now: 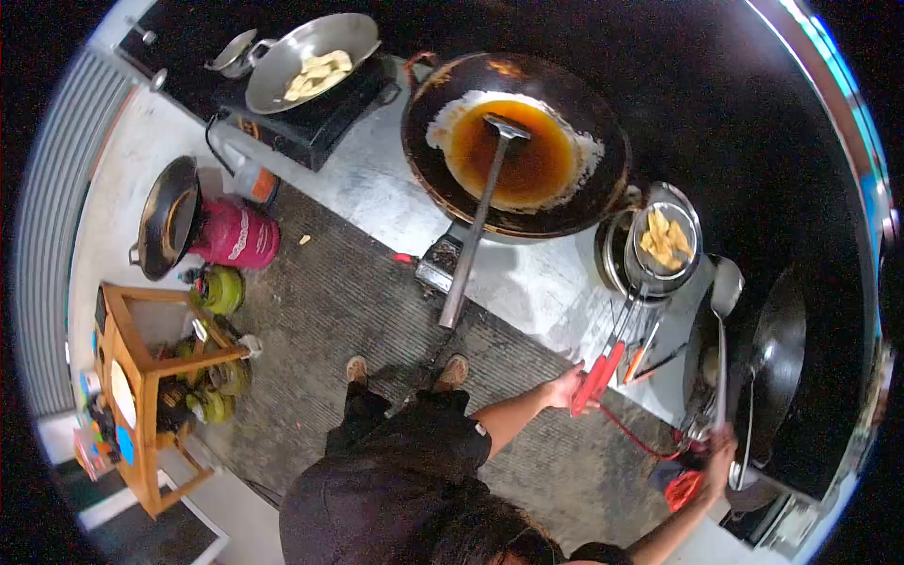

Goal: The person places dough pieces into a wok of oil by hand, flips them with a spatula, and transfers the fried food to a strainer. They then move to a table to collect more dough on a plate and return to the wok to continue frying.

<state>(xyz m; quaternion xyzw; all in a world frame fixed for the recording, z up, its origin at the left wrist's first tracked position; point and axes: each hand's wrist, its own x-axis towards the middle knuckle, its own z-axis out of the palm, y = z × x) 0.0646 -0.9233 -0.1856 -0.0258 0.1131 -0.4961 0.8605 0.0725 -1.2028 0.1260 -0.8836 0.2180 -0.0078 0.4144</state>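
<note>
My left hand [568, 388] is closed around the red handles [598, 379] of a wire strainer. The strainer's basket [680, 217] lies over a round pot [617, 254] and holds golden fried pieces [666, 242]. At the lower right, my right hand [720, 463] grips the long handle of a metal ladle [722, 353], whose bowl points away from me. A large dark wok [607, 118] holds brown-orange liquid [527, 155], and a long-handled metal turner [485, 202] rests in it.
At the upper left, a grey wok [268, 75] with pale pieces sits on a black stove [311, 141]. Another dark wok [782, 330] stands at the right. Gas cylinders, including a pink one [247, 235], and a wooden stool [146, 367] are on the left.
</note>
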